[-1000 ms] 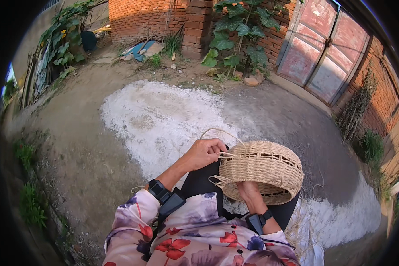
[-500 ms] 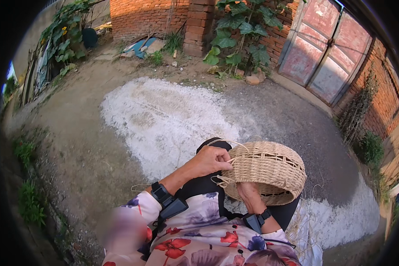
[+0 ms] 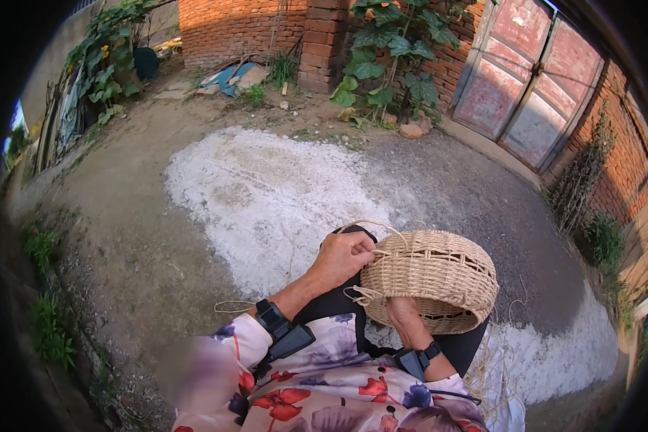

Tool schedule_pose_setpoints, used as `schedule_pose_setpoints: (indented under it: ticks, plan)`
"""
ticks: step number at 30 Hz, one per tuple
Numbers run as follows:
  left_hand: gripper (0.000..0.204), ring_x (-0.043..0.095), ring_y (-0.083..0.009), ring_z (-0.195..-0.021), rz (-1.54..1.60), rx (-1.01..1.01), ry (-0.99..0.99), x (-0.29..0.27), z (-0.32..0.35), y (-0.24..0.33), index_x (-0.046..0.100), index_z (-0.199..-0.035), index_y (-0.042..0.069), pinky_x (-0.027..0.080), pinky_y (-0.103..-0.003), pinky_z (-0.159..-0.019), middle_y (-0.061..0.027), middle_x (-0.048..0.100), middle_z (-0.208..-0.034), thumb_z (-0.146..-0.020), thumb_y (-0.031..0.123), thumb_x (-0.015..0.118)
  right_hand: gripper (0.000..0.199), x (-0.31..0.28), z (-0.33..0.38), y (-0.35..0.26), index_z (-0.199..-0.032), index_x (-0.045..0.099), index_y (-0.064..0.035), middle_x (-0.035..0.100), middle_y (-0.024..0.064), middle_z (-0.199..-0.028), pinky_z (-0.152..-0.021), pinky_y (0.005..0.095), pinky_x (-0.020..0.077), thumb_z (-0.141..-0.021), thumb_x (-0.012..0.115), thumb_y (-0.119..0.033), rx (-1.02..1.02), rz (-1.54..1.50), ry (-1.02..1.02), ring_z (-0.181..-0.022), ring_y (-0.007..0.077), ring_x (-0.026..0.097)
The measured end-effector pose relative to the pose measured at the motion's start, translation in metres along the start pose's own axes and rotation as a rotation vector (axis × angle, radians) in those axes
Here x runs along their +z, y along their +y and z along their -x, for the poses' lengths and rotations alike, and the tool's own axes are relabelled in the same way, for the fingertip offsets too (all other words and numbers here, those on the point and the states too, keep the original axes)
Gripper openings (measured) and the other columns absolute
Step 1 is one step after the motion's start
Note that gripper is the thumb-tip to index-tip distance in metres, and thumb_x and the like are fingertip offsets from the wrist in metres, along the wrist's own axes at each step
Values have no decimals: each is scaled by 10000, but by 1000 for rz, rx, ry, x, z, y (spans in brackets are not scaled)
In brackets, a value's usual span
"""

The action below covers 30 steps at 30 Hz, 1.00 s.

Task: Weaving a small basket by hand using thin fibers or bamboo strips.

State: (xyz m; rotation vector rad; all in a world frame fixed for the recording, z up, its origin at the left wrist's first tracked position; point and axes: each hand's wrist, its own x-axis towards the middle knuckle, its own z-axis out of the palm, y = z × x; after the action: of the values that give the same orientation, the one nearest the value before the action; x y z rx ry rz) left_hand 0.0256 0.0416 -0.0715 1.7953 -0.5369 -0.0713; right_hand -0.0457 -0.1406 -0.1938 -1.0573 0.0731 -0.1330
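Note:
A round, tan woven basket point(image 3: 439, 277) lies tilted on my lap, its opening turned toward me and an openwork band running round its side. My left hand point(image 3: 344, 257) is closed at the basket's left edge, thumb and fingers pinched on a strand of straw cord point(image 3: 373, 225) that loops up over the rim. Inside the opening is my right hand point(image 3: 403, 309); its fingers are hidden by the basket wall. Knotted loose cord ends point(image 3: 362, 294) stick out below my left hand.
Loose straw strands point(image 3: 493, 367) lie on white cloth beside my right leg. A pale powdery patch point(image 3: 266, 194) covers ground ahead. Farther off stand a brick wall point(image 3: 237, 29), leafy vines point(image 3: 381, 57) and a worn red metal door point(image 3: 511, 79).
My left hand has shifted slightly up, staying pinched at the basket's edge. The cord loop beside my left forearm shows a little more. The basket and right hand have barely moved.

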Motion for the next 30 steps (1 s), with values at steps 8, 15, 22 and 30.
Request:
schedule_pose_setpoints:
  ticks: [8, 15, 22, 30]
  plan:
    - [54, 620, -78, -623, -25, 120, 139, 16, 1, -3, 653, -820, 7, 522, -241, -601, -34, 665, -704, -799, 33, 695, 429, -3, -4, 0, -1332, 430, -33, 494, 85, -1294, -1002, 350, 415, -954, 590, -160, -114, 411, 33, -1165, 194, 482]
    - [65, 606, -73, -643, -148, 249, 72, 9, -3, 3, 621, -833, 10, 515, -253, -589, -20, 635, -751, -797, 15, 675, 393, -13, -10, -8, -1282, 464, -65, 525, 73, -1246, -990, 369, 447, -939, 621, -173, 59, -98, 28, -1126, 196, 520]
    - [80, 626, -113, -731, 13, 134, -195, -12, 4, -3, 643, -859, 7, 510, -264, -641, -55, 628, -780, -804, 51, 681, 362, 26, 3, -32, -1255, 478, -60, 544, 79, -1191, -965, 362, 456, -937, 624, -155, 130, -119, 81, -1087, 186, 533]
    - [70, 631, -159, -717, -333, 512, 5, -7, -5, -7, 663, -820, 3, 508, -294, -626, -79, 632, -766, -809, 70, 679, 385, 15, -3, -17, -1279, 466, -52, 522, 83, -1241, -986, 374, 447, -938, 618, -148, -11, -120, 73, -1133, 200, 512]
